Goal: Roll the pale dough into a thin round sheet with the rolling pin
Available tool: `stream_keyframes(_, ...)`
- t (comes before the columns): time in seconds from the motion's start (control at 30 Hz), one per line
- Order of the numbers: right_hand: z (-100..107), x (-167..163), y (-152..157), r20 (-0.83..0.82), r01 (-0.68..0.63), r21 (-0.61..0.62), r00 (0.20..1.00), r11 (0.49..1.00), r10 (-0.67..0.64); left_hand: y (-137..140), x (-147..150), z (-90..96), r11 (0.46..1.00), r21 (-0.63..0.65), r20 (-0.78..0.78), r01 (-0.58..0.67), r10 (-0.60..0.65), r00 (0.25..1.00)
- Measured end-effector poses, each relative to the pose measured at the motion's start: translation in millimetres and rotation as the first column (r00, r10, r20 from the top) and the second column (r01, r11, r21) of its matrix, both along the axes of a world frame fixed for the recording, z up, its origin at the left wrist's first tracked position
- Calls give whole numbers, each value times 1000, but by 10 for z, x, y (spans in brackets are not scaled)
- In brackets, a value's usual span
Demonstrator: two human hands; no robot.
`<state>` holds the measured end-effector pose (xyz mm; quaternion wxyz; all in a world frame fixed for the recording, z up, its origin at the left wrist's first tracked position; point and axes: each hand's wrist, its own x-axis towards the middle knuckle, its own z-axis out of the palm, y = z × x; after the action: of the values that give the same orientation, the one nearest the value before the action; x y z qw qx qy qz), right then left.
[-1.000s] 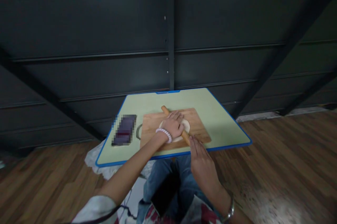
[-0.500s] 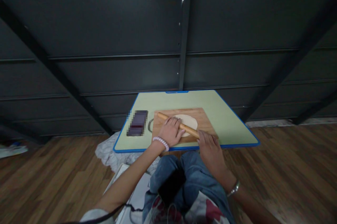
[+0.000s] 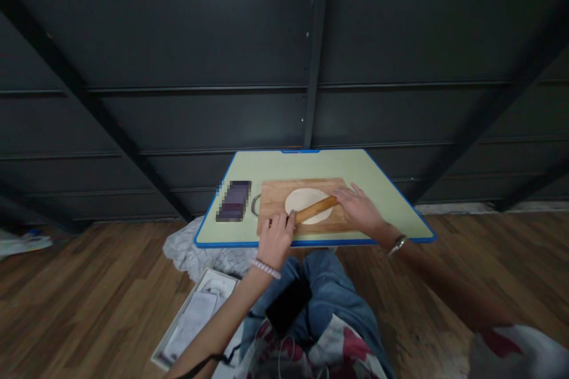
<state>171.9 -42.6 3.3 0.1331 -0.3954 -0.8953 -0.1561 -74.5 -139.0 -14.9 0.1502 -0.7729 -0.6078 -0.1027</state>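
A wooden rolling pin (image 3: 315, 210) lies slantwise across a flat, round sheet of pale dough (image 3: 299, 198). My left hand (image 3: 276, 238) has its fingers closed over the pin's near left end. Around the far right end is my right hand (image 3: 359, 210), its thumb side against the pin and some fingers stretched out past it. Under the dough sits a wooden cutting board (image 3: 273, 192) with a metal loop handle (image 3: 255, 205) on its left side. Part of the dough is hidden beneath the pin.
The board rests on a pale green table (image 3: 395, 213) with a blue rim. A dark, pixelated rectangular object (image 3: 234, 201) lies at the left. A black phone-like object (image 3: 288, 306) is over my lap. Below left are crumpled cloth (image 3: 186, 250) and a white box (image 3: 178, 331).
The pin has swung round: its left end came nearer to me, its right end went farther away. My left hand moved back to that end; my right hand moved forward.
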Motion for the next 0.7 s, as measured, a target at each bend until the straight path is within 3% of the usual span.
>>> stream_keyframes(0.13,-6,-181,115,-26,-182,-72,983,981,181,-178,191,-52,993,26,-38,-117,118,992)
stream_keyframes(0.3,-13,-511,142,-122,-389,-192,921,901,371,-213,353,19,981,-11,-17,-196,196,981)
stream_keyframes(0.5,90,-791,225,-127,-499,-227,866,836,483,-223,480,-43,968,10,129,-251,248,960)
stream_keyframes(0.7,48,-1010,357,-55,-487,-172,872,856,486,-141,442,-41,948,-2,168,-318,314,935)
